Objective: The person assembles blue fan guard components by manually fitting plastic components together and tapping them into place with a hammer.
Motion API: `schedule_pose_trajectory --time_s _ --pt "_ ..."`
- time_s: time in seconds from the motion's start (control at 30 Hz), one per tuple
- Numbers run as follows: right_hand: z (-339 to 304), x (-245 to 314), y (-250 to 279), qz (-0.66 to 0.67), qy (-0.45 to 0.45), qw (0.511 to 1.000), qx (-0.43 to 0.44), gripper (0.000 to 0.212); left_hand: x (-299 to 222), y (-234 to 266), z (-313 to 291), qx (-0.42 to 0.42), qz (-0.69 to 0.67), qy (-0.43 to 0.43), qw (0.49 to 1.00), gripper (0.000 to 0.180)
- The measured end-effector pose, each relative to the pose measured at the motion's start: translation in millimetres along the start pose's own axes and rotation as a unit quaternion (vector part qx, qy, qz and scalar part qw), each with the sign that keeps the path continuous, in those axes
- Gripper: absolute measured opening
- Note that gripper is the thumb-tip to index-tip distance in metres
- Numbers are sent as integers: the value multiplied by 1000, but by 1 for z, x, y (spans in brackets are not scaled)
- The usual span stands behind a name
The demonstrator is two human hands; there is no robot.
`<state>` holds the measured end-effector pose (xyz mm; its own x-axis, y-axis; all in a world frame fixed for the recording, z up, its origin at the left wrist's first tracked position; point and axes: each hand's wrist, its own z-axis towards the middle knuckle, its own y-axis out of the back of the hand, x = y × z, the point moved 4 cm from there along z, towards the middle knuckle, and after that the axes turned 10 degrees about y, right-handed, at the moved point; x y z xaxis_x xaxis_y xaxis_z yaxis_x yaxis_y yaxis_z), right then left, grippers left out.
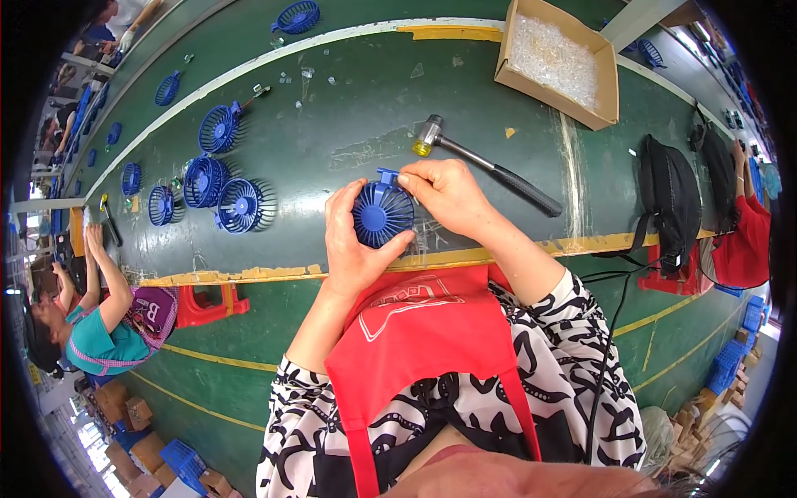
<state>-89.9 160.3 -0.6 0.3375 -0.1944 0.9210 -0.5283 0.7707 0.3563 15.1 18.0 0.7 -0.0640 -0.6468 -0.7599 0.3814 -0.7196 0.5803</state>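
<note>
A round blue fan cage (383,217) with radial ribs is held over the near edge of the green bench. My left hand (347,236) wraps round its left side, the thumb along its lower rim. At the cage's top sticks out a small blue tab, where the fingers of my right hand (444,192) pinch; whether a small part is between them is hidden. Just beyond my right hand lies a hammer (475,161) with a yellow-tipped head and a black grip. To the left, several more blue fan cages (240,205) rest on the bench.
An open cardboard box (558,60) of small clear pieces stands at the far right. Small clear bits (307,73) lie scattered beyond my hands. A black bag (668,195) sits at the right. Co-workers (108,319) work at the left and right ends.
</note>
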Motion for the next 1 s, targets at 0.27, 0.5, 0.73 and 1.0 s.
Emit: schedule_pose_trajectory --time_s 0.27,0.5,0.73,1.0 --pt "-3 -2 1 73 12 997 -29 21 -5 2 5 33 -34 -30 998 75" --pt "-6 15 -1 132 32 990 48 19 8 -4 21 74 -316 193 926 24" --pt "-7 11 -3 132 16 990 48 18 10 -11 21 104 -402 321 851 18" --pt "-9 9 -1 43 21 996 72 19 16 -14 17 120 -411 381 820 18"
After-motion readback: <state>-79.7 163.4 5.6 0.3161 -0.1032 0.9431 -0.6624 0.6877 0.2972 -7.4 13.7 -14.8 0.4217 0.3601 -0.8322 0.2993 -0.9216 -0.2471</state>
